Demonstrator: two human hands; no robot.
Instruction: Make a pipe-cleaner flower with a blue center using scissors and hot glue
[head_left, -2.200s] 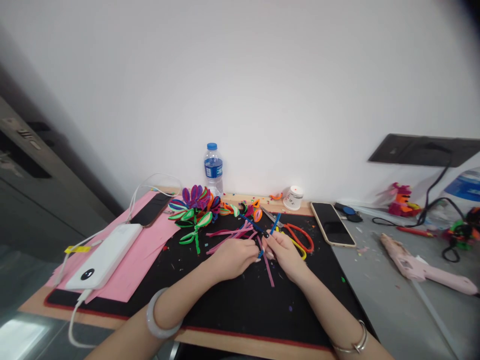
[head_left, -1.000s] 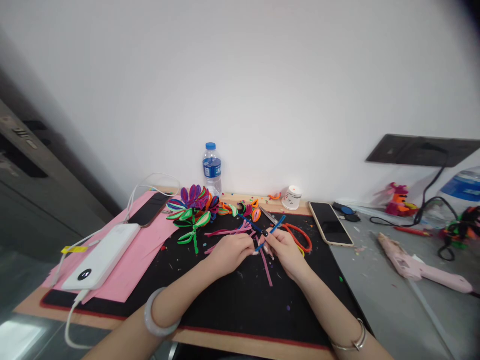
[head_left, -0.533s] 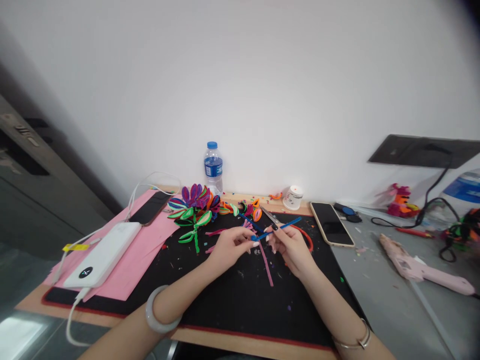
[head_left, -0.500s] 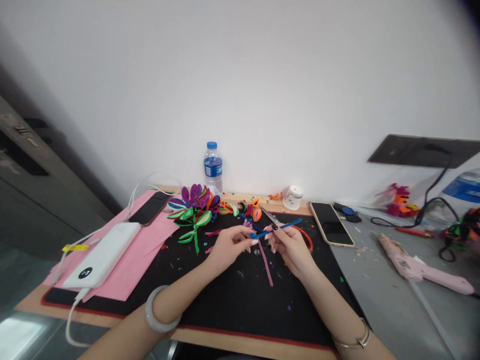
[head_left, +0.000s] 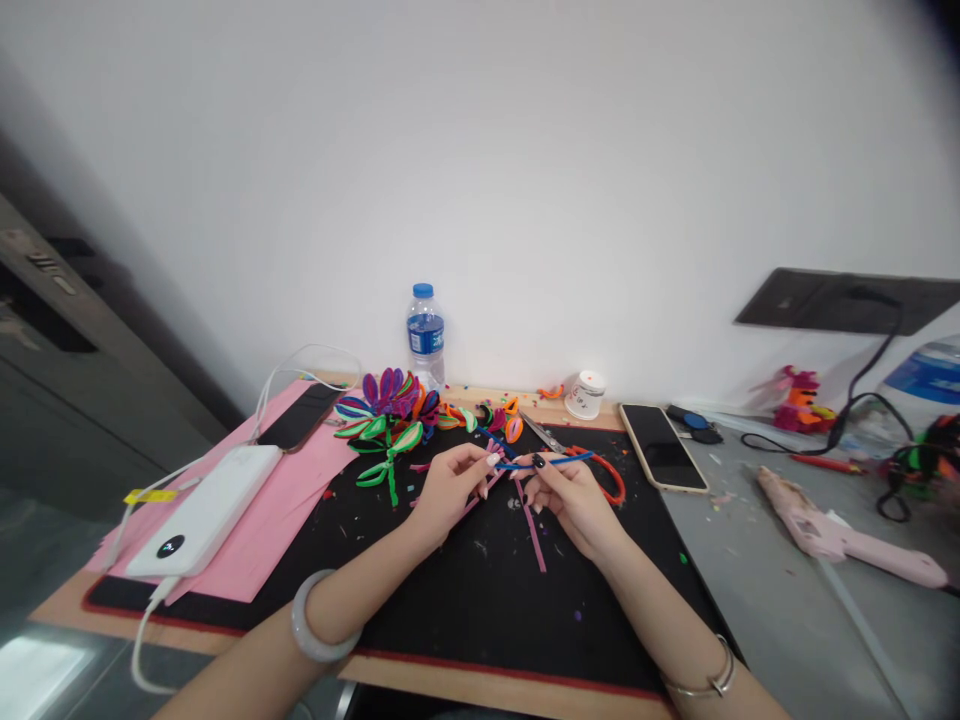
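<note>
A blue pipe cleaner (head_left: 559, 460) stretches between my two hands above the black mat (head_left: 480, 620). My left hand (head_left: 454, 485) pinches its left end between thumb and fingertips. Closer to its middle, my right hand (head_left: 568, 492) grips it with thumb and forefinger, and the free end points right. Pink pipe cleaner strips (head_left: 534, 535) lie on the mat under and between the hands. Behind my right hand are scissors with orange handles (head_left: 611, 478). A colourful pipe cleaner flower bunch (head_left: 390, 410) rests left of and behind my left hand.
A water bottle (head_left: 426, 340) and paper cup (head_left: 585, 396) stand by the wall. At left are pink sheets (head_left: 247, 560), a white power bank (head_left: 206, 510) and a phone (head_left: 300, 417). Another phone (head_left: 664, 448) and a pink glue gun (head_left: 840, 535) lie at right.
The blue pipe cleaner has come down to a more level position. My left hand has shifted slightly left and my right hand now holds it nearer the left end.
</note>
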